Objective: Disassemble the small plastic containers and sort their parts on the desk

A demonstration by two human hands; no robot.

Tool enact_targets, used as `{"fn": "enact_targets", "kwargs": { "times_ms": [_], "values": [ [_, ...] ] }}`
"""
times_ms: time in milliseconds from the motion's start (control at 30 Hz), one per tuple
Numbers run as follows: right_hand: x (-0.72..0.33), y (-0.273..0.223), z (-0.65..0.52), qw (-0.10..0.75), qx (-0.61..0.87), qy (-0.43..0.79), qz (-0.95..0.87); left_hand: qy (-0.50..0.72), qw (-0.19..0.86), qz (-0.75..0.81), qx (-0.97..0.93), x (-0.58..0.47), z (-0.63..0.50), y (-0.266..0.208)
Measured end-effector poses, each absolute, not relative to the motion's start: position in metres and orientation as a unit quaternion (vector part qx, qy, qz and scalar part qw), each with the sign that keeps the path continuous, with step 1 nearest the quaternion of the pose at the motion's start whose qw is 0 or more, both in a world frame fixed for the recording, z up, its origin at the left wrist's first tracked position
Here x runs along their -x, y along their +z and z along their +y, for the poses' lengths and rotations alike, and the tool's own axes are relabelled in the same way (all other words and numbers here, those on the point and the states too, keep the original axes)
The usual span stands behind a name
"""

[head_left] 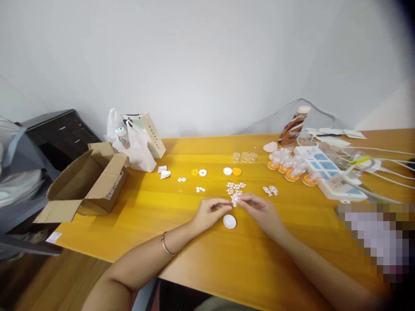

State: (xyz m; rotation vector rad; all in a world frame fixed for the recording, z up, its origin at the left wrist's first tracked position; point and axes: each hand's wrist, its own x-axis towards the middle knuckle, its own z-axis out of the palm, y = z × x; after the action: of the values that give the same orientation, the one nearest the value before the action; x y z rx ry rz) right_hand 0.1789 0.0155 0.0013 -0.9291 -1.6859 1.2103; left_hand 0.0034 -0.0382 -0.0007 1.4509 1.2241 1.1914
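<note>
A small white plastic piece point(234, 200) is held between the fingertips of my left hand point(210, 212) and my right hand point(262, 212), both closed in a pinch. Its exact shape is partly hidden by the fingers. Just below it on the table lies a round white disc point(230, 221) with a raised rim. Right behind my fingertips sits a cluster of white openwork pieces point(237, 186). Two similar white pieces point(273, 189) lie beyond my right hand. Several little white round parts point(200, 189) rest beyond my left hand.
Farther back on the wooden table point(194, 259) are white and yellow discs point(236, 171), clear rings point(245, 157) and foil packets point(165, 174). To the right stand clear-topped orange pieces point(293, 172), a brown drink bottle point(294, 126) and a power strip point(330, 172). An open cardboard box point(113, 181) is at left.
</note>
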Motion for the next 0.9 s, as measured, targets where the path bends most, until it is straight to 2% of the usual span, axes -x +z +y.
{"fn": "enact_targets", "kwargs": {
  "times_ms": [100, 167, 367, 433, 700, 900],
  "values": [
    [-0.206, 0.018, 0.037, 0.449, 0.464, 0.472, -0.6, 0.472, 0.377, 0.499, -0.622, -0.002, -0.04, 0.0],
    [-0.231, 0.027, 0.055, 0.428, 0.523, 0.444, -0.588, 0.464, 0.352, 0.5, -0.64, -0.001, -0.04, 0.001],
    [-0.289, 0.026, 0.096, 0.25, 0.629, 0.377, -0.633, 0.452, 0.291, 0.486, -0.689, 0.002, -0.041, 0.005],
    [-0.293, 0.021, 0.1, 0.225, 0.629, 0.367, -0.647, 0.45, 0.275, 0.481, -0.7, 0.004, -0.041, 0.007],
    [-0.292, 0.013, 0.097, 0.187, 0.626, 0.314, -0.689, 0.364, 0.265, 0.368, -0.814, 0.018, -0.037, 0.014],
    [-0.289, 0.017, 0.093, 0.223, 0.625, 0.233, -0.711, 0.313, 0.272, 0.348, -0.841, 0.019, -0.035, 0.013]
  ]
}}
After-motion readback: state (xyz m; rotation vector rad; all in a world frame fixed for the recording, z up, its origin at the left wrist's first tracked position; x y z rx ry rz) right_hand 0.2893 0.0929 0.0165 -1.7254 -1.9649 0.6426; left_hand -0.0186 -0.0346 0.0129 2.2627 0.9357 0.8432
